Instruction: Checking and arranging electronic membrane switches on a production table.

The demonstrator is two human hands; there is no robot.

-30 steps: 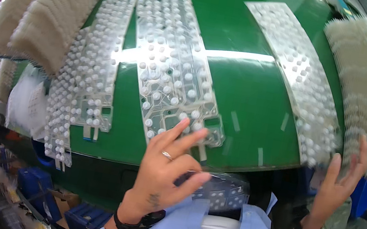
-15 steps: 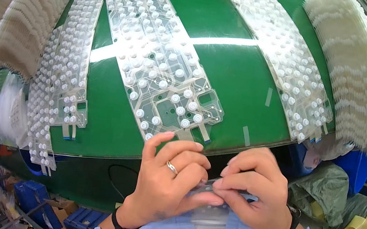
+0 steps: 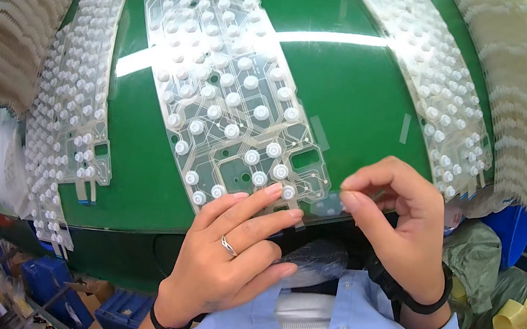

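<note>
A clear keyboard membrane sheet (image 3: pixel 225 80) with printed traces and rows of white rubber domes lies on the green table before me. My left hand (image 3: pixel 239 241) is open, its fingers stretched out, and its fingertips rest at the sheet's near edge by the domes. Just right of the sheet's near corner, my right hand (image 3: pixel 398 220) is closed in a pinch of thumb and forefinger. Whatever sits in the pinch is too small or too clear to make out. A translucent piece of film (image 3: pixel 330 206) shows beside those fingertips, at the table's edge.
More domed membrane sheets lie on the left (image 3: pixel 85 77) and on the right (image 3: pixel 427 74). Tall stacks of white domed sheets stand at the far left (image 3: pixel 28 17) and far right (image 3: pixel 516 89). A clear tape strip (image 3: pixel 405 128) sticks to the green table (image 3: pixel 349 120).
My hands, close together before my chest earlier, are now apart. The left has stretched its fingers onto the sheet's near edge; the right has risen over the table edge, still pinching. The view has shifted slightly.
</note>
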